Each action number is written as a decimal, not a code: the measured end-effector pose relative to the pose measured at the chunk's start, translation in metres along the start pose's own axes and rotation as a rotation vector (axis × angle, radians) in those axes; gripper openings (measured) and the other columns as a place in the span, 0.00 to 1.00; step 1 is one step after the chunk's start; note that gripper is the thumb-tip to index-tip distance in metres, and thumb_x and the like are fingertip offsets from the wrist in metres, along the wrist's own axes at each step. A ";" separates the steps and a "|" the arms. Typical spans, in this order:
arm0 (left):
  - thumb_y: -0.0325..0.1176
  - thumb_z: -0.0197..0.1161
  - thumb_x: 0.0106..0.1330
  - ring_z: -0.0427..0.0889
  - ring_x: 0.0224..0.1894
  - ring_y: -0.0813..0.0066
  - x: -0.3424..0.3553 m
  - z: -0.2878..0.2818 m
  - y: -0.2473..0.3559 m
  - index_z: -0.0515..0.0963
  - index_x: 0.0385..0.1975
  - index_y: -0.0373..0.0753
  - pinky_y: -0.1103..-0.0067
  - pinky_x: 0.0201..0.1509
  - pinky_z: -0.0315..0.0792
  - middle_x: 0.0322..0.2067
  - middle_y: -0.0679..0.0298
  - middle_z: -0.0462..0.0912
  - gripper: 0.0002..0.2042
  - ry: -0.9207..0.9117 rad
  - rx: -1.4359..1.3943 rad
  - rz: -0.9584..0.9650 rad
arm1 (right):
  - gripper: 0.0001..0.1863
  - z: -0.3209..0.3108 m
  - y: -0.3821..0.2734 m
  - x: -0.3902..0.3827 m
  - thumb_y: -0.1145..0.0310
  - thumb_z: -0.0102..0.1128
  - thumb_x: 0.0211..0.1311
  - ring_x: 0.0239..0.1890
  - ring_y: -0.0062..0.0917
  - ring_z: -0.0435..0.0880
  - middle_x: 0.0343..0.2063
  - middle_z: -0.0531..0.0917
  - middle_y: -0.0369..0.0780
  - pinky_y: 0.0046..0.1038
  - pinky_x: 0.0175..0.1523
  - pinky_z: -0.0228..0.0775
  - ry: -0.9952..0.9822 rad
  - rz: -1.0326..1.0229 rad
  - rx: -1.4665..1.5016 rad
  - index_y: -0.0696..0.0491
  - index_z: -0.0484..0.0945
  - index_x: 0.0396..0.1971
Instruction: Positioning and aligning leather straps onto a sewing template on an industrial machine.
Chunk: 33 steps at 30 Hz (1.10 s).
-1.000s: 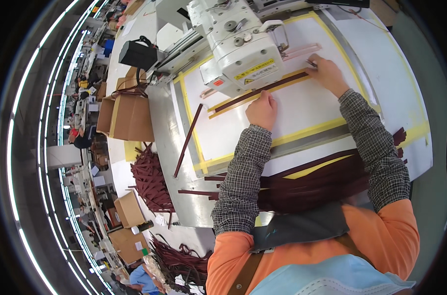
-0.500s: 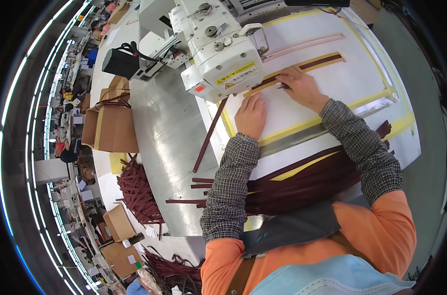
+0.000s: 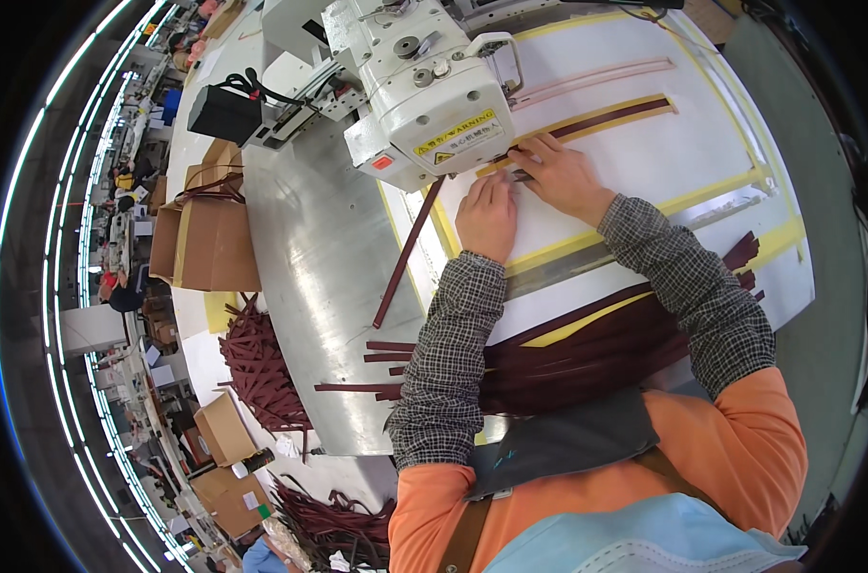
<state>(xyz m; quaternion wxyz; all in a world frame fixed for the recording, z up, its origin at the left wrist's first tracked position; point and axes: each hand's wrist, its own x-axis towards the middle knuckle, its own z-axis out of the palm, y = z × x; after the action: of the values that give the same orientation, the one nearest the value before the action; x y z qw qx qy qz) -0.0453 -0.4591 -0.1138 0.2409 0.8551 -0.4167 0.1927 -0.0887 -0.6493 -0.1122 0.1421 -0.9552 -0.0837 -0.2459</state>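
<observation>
A dark maroon strap (image 3: 613, 120) lies along a slot with tan borders on the white work plate (image 3: 634, 162), and it runs beneath the white sewing machine head (image 3: 434, 105). Its loose tail (image 3: 407, 256) seems to come out at the left of the head. My right hand (image 3: 566, 180) rests by the slot's left part, fingertips at the strap, with a small dark tool (image 3: 521, 176) pinched in it; its exact kind is unclear. Close beside it, just under the machine head, my left hand (image 3: 487, 222) has bent fingers drawn together. What its fingertips hold, if anything, is hidden.
A thick bundle of maroon straps (image 3: 587, 353) lies in front of the plate, under my forearms. Another tangled heap of straps (image 3: 262, 368) sits at left, near an open cardboard box (image 3: 209, 244). A bare metal table (image 3: 310, 267) spreads left of the plate.
My right hand has slid left along the strap, bringing the small dark tool close to my left hand. The left fingers have shifted slightly. The whole view has shifted a little.
</observation>
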 end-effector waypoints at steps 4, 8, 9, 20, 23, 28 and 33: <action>0.26 0.64 0.62 0.85 0.54 0.62 0.001 0.002 0.002 0.80 0.38 0.38 0.67 0.55 0.80 0.50 0.63 0.89 0.05 0.023 -0.021 -0.040 | 0.26 0.003 0.000 0.000 0.62 0.74 0.54 0.61 0.31 0.79 0.53 0.81 0.36 0.32 0.52 0.83 -0.019 0.013 -0.013 0.50 0.84 0.54; 0.26 0.64 0.63 0.85 0.53 0.61 0.001 0.001 -0.001 0.80 0.39 0.38 0.67 0.55 0.80 0.49 0.62 0.88 0.06 0.040 -0.019 -0.015 | 0.26 0.001 -0.001 0.002 0.62 0.74 0.54 0.61 0.31 0.79 0.53 0.82 0.36 0.32 0.51 0.83 -0.023 0.010 -0.014 0.50 0.84 0.55; 0.26 0.64 0.63 0.85 0.53 0.61 0.001 0.000 -0.001 0.80 0.39 0.38 0.67 0.55 0.80 0.49 0.61 0.88 0.07 0.035 -0.020 -0.012 | 0.26 0.001 -0.001 0.002 0.62 0.74 0.54 0.61 0.31 0.79 0.53 0.82 0.36 0.32 0.51 0.83 -0.024 0.010 -0.014 0.50 0.84 0.55; 0.27 0.64 0.64 0.84 0.54 0.57 -0.009 -0.017 -0.019 0.81 0.45 0.37 0.66 0.56 0.79 0.49 0.58 0.87 0.11 0.005 -0.032 -0.022 | 0.24 -0.014 0.028 -0.011 0.59 0.72 0.57 0.58 0.28 0.81 0.50 0.82 0.35 0.32 0.49 0.84 -0.013 0.048 -0.116 0.53 0.86 0.52; 0.30 0.66 0.65 0.83 0.52 0.55 -0.004 -0.020 -0.020 0.82 0.50 0.39 0.65 0.54 0.79 0.47 0.58 0.86 0.14 -0.077 -0.041 -0.121 | 0.23 -0.020 0.024 -0.015 0.59 0.72 0.58 0.58 0.27 0.81 0.50 0.82 0.35 0.31 0.49 0.84 0.021 0.080 -0.104 0.53 0.87 0.52; 0.37 0.68 0.68 0.81 0.46 0.58 0.001 -0.019 -0.024 0.85 0.56 0.46 0.66 0.46 0.80 0.43 0.61 0.80 0.17 -0.046 0.191 -0.222 | 0.23 -0.012 0.007 -0.010 0.60 0.71 0.58 0.60 0.28 0.80 0.51 0.82 0.35 0.32 0.50 0.84 0.030 0.096 -0.112 0.53 0.86 0.52; 0.37 0.68 0.67 0.80 0.44 0.61 -0.007 -0.022 -0.035 0.87 0.53 0.47 0.67 0.42 0.80 0.41 0.62 0.79 0.15 -0.007 0.197 -0.226 | 0.23 -0.005 0.000 -0.006 0.60 0.71 0.58 0.63 0.30 0.78 0.54 0.81 0.37 0.33 0.52 0.84 0.025 0.092 -0.078 0.53 0.86 0.53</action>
<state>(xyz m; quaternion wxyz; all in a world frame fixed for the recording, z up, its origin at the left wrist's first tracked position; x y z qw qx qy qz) -0.0238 -0.4233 -0.1087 0.1746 0.9168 -0.2975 0.2013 -0.0964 -0.6515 -0.1111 0.1167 -0.9597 -0.0282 -0.2543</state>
